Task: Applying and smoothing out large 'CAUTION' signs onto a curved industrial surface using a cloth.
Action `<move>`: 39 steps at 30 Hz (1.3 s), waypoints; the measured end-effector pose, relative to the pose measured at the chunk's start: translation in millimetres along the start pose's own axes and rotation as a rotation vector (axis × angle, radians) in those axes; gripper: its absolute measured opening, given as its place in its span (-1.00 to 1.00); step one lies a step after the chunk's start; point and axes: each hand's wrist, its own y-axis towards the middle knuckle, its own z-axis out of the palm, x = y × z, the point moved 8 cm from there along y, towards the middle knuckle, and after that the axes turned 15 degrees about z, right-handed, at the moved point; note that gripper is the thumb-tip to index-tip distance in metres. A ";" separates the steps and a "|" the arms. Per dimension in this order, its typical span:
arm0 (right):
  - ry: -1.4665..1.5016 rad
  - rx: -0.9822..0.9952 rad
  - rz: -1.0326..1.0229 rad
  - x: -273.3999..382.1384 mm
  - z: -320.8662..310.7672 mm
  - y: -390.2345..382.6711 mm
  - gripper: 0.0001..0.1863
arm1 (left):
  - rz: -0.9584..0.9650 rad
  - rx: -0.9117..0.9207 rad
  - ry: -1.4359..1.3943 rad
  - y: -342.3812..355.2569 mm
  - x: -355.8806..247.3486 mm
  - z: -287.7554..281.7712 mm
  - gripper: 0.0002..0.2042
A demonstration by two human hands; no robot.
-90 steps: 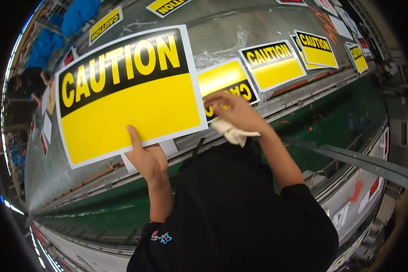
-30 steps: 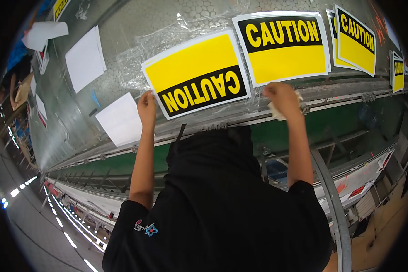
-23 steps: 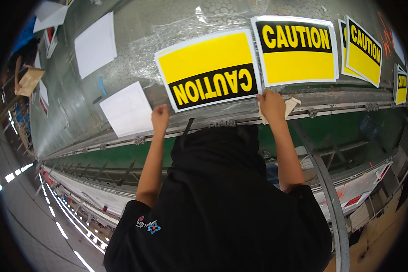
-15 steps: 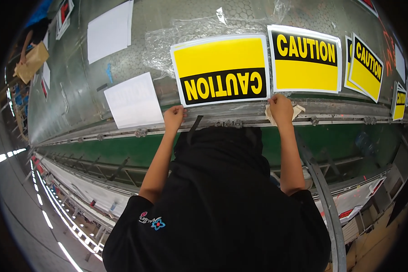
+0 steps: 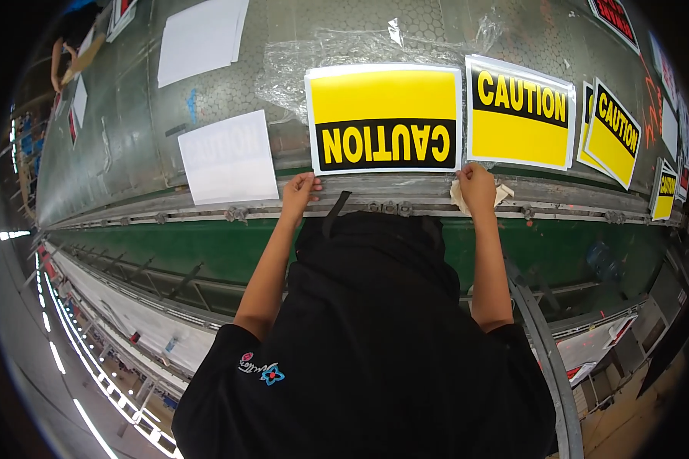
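Lying between left hand (image 5: 298,193) and right hand (image 5: 478,188): yellow sign (image 5: 384,97). Fingers curled at corners, pinch unclear. Could be skewed by uneven pushing.

Sign (image 5: 383,96), one: rectangular, flat sheet, upper part plain yellow, lower part a black band with bold yellow capitals, thin white border all round; lies face up on the bench (image 5: 130,141) at its near edge, long sides left to right, lettering upside down to the wearer, uncreased. Cloth (image 5: 504,195), one: cream, crumpled, held in the right hand (image 5: 476,187) just below the sign's near right corner, partly hidden.
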 end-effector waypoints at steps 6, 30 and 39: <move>-0.306 -0.028 0.010 22.2 0.2 -22.3 -0.85 | -0.075 0.004 -0.182 3.7 13.3 1.8 -0.72; -0.449 0.176 -0.920 251.8 158.3 -137.8 -0.60 | -0.054 0.336 -0.484 21.6 17.5 25.9 -0.68; -0.503 0.201 -0.985 257.0 159.7 -139.2 -0.64 | -0.080 0.401 -0.468 25.8 18.7 28.2 -0.68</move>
